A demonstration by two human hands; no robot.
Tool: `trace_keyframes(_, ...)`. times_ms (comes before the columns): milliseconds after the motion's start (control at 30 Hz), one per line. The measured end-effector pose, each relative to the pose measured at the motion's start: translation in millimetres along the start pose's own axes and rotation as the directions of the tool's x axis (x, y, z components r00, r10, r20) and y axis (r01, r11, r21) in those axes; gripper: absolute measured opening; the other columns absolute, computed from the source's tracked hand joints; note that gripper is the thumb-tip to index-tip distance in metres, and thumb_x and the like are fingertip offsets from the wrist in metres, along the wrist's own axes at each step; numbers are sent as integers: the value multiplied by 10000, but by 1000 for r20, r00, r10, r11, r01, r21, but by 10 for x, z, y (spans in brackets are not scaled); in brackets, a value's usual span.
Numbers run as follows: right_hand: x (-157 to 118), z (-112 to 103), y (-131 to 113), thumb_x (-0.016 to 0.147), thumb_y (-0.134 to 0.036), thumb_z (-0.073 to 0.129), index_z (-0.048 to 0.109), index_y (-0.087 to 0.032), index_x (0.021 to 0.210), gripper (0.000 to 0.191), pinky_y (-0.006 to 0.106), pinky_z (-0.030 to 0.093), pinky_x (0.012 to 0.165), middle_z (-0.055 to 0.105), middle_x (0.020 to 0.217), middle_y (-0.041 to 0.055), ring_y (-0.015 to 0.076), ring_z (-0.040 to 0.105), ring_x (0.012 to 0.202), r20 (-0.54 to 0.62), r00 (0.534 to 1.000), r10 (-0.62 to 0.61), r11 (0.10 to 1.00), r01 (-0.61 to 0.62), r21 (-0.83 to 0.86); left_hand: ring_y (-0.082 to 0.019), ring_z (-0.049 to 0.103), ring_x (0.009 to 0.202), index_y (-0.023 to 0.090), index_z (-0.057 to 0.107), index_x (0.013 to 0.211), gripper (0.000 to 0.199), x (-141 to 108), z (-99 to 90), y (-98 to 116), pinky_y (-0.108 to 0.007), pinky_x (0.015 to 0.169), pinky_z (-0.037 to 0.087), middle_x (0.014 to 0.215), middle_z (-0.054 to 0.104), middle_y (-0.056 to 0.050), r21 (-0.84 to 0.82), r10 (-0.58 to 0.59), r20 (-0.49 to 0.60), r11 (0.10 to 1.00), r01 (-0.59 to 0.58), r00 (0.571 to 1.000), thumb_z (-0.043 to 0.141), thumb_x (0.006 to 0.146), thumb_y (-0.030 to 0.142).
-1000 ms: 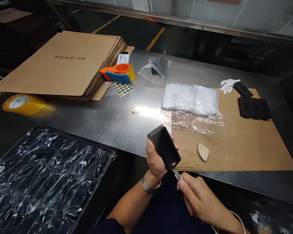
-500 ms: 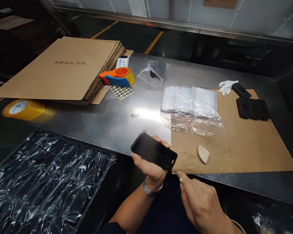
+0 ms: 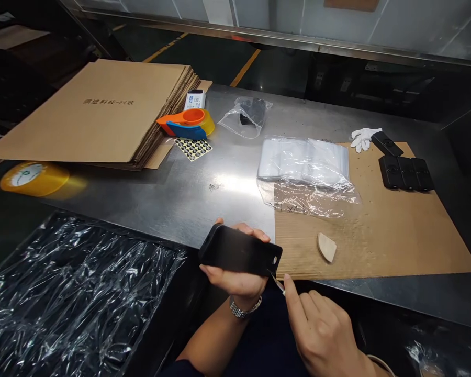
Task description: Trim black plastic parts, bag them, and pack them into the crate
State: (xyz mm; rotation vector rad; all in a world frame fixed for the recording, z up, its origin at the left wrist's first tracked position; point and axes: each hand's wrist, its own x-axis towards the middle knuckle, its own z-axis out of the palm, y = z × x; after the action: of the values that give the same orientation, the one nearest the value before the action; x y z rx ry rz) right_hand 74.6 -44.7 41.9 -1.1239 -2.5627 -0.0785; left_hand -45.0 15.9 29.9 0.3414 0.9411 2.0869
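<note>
A black rectangular plastic case [image 3: 239,252] with a small hole near its right end lies across my left hand [image 3: 241,283]. The fingers wrap round its far edge and the thumb lies along the near side. My right hand [image 3: 324,324] is closed round a small knife [image 3: 278,284], index finger stretched along it. The blade's tip meets the case's near right corner, below the hole; whether it cuts in, I cannot tell. Just beyond my right hand, a pale wedge-shaped block [image 3: 327,247] rests on the cardboard sheet [image 3: 392,235].
Clear plastic bags [image 3: 304,162] overlap the cardboard. Several black cases [image 3: 406,173] sit by a white glove [image 3: 365,139]. A bagged black part [image 3: 253,112], tape dispenser [image 3: 188,124], sticker sheet [image 3: 194,148], cardboard stack [image 3: 102,110] and yellow tape roll [image 3: 35,178] occupy the metal table [image 3: 172,201].
The case has shifted slightly left and down in my left hand and tilted, showing more of its left end. The knife has moved a little left with its corner.
</note>
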Motion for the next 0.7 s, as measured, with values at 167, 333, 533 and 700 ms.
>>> trace_keyframes(167,-10,-1,-7,787,-6,317,574,33,1068,383,282,289,429,471,498,26,145,428,462,-9,1000,5,999,-6,-40,-147,561,536,296,601,999,455,7,-60,-33,-284,521,480,710,591,22,-28,37,66,999,-35,997,450,728,630)
trace_keyframes(333,-27,4,-10,774,-4,327,578,28,1067,387,280,279,447,467,503,23,141,426,471,-5,1000,13,997,-14,-72,-160,565,492,263,598,1009,528,33,-92,-65,-297,463,479,672,595,0,-34,110,98,994,-107,989,378,744,664)
trace_keyframes(533,-50,5,-17,786,-7,316,595,5,1068,397,295,230,483,447,503,22,141,402,473,-17,999,30,994,-31,-105,-153,565,517,269,592,1035,501,-1,-72,-80,-287,491,474,696,587,-4,-7,72,59,997,-72,996,394,760,638)
trace_keyframes(700,-69,20,69,833,-24,298,580,-92,1152,431,307,217,521,436,520,16,152,387,495,6,997,72,972,-69,-223,-141,563,541,238,582,1027,508,-8,-53,-117,-262,508,467,702,569,0,54,-47,-46,997,49,998,427,753,637)
